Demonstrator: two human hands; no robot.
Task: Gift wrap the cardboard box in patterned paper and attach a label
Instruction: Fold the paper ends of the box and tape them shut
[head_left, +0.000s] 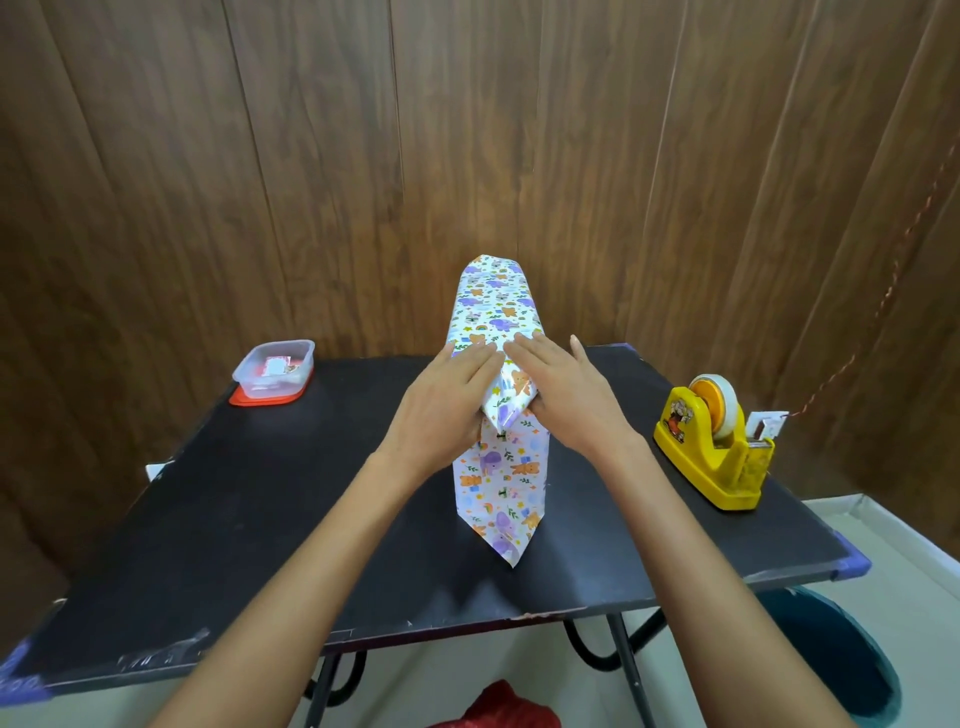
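The box wrapped in white paper printed with purple elephants and orange bears (493, 317) lies lengthwise in the middle of the black table (260, 509). Its far end stands up in a loose flap. At the near end a pointed paper flap (501, 493) lies flat on the table toward me. My left hand (447, 405) presses the left side of the near end, fingers flat along the paper. My right hand (566, 395) presses the right side the same way. No cardboard shows.
A yellow tape dispenser (714, 452) with a tape roll stands at the table's right edge. A clear plastic container on a red lid (272, 371) holds small items at the back left. A dark bin (836, 654) sits under the right corner. A wood-panel wall is behind.
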